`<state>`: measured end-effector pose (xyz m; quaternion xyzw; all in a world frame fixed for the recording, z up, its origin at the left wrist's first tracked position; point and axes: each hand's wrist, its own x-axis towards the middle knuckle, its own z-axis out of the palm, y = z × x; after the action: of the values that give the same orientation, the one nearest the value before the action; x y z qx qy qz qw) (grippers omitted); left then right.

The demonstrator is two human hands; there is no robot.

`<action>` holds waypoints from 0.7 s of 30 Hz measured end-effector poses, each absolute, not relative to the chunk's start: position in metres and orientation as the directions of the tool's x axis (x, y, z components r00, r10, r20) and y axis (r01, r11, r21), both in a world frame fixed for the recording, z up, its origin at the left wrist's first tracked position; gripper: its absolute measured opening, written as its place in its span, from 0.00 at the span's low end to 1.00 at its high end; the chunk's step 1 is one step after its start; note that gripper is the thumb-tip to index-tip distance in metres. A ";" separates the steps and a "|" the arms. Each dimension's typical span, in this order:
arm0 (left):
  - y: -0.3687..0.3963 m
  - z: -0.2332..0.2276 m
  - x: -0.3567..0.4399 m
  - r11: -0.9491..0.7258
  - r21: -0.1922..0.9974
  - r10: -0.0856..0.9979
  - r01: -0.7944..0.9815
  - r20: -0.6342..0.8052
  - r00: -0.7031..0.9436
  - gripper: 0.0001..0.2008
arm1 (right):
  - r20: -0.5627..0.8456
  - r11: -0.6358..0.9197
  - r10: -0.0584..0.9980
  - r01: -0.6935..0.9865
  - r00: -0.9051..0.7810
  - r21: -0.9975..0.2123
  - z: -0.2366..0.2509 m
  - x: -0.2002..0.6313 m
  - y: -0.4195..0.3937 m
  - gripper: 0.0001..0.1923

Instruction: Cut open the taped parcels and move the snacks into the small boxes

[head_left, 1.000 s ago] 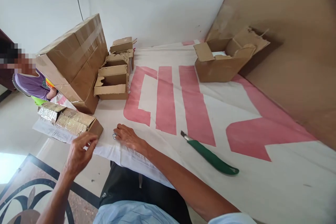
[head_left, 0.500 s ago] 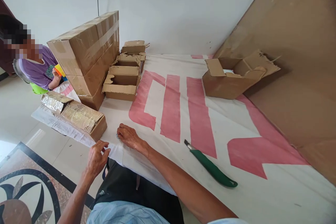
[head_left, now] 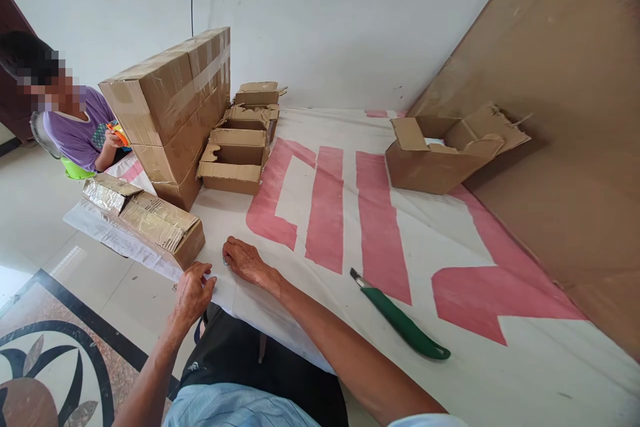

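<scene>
My right hand (head_left: pixel 246 261) rests on the cloth near the table's front edge, its fingers curled together. A tiny shiny thing (head_left: pixel 225 262) shows at its fingertips, too small to name. Just left of it, over the edge, my left hand (head_left: pixel 194 291) has loosely bent fingers, thumb apart, and nothing visible in it. Beyond the left hand lies a long taped cardboard box (head_left: pixel 160 219). A box cutter (head_left: pixel 403 323) with a green handle and its blade tip showing lies right of my right forearm, untouched.
Stacked taped cartons (head_left: pixel 170 107) stand at the left, with several open small boxes (head_left: pixel 233 177) beside them. An open carton (head_left: pixel 440 163) sits at the right before a large cardboard sheet (head_left: pixel 560 113). A person in a purple shirt (head_left: pixel 75 130) sits far left, holding something orange.
My left hand has shifted slightly right, closer to my right hand. The right hand stays in nearly the same place. The view has tilted slightly.
</scene>
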<state>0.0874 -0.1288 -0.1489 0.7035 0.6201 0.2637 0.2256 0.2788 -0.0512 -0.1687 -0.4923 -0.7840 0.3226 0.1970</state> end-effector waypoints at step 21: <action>-0.111 -0.041 0.070 -0.222 0.577 0.962 0.786 0.262 0.080 0.12 | 0.146 0.158 0.955 0.026 -0.258 -0.987 -0.098 0.288 -0.100 0.17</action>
<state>0.0698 -0.1114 -0.0414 0.7204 0.6066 0.3036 0.1449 0.2876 -0.1001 -0.0978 -0.4030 -0.6083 0.5086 0.4569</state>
